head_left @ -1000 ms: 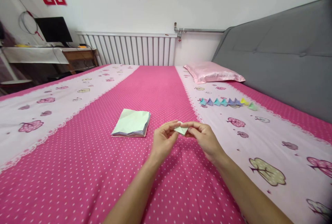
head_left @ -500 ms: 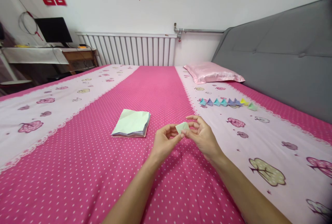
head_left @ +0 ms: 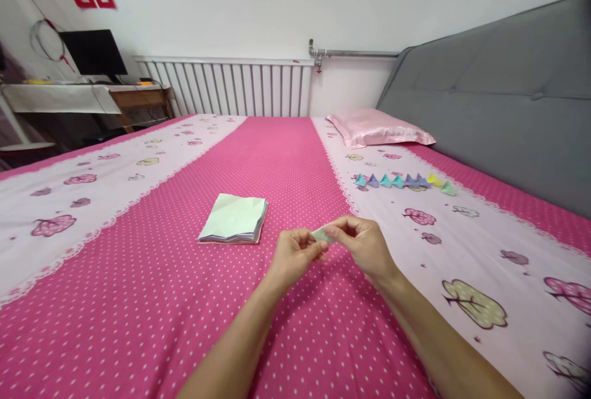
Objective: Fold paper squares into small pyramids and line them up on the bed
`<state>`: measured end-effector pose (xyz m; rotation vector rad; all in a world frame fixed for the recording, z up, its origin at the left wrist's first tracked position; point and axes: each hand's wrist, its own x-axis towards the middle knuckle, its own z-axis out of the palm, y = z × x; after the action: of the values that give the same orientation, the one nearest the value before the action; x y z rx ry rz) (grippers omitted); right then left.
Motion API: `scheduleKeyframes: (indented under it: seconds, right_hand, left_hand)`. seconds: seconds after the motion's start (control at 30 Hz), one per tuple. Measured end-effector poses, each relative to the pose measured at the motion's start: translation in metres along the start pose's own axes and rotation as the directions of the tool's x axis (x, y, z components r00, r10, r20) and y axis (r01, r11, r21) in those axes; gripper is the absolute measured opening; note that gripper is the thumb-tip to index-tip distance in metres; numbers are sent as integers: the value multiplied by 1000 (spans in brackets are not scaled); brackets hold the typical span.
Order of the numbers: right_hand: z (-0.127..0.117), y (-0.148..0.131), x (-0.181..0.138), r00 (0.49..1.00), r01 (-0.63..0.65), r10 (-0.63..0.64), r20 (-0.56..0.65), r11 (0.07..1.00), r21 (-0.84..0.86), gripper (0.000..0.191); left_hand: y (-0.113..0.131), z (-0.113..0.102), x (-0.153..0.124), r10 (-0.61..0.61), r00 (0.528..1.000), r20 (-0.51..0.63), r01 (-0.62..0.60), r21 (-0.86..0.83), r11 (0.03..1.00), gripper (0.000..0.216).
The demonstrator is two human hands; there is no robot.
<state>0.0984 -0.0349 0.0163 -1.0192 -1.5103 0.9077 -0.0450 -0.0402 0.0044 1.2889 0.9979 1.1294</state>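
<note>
Between my two hands is a small folded piece of pale green paper [head_left: 319, 234], held just above the pink dotted bedspread [head_left: 286, 171]. My left hand [head_left: 296, 255] pinches its left end between thumb and fingers. The fingers of my right hand [head_left: 367, 244] are closed on its right end and cover much of the paper. To the left of my hands lies a square stack of paper sheets [head_left: 234, 217] with a pale green sheet on top.
A row of small folded paper shapes [head_left: 398, 181] in blue, purple, yellow and green stands on the right. Behind it lies a pink pillow [head_left: 376, 128] against the grey headboard [head_left: 498, 97]. At the far side are a white radiator [head_left: 231, 88] and a monitor [head_left: 95, 52].
My right fingers have closed over the folded paper and tipped it, so less of its face shows. Its open fingers have curled in. The stack and the row stay put.
</note>
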Motion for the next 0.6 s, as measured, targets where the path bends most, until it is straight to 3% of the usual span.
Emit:
scheduleKeyframes:
  seconds: [0.5, 0.6]
  right_hand:
    - [3, 7, 2, 996, -84, 84, 7, 996, 23, 17]
    - [2, 12, 3, 996, -58, 61, 61, 997, -51, 17]
  left_hand:
    - [-9, -4, 4, 17, 999, 38, -18, 39, 999, 23]
    - [-15, -10, 6, 15, 999, 45, -23, 168, 985, 19]
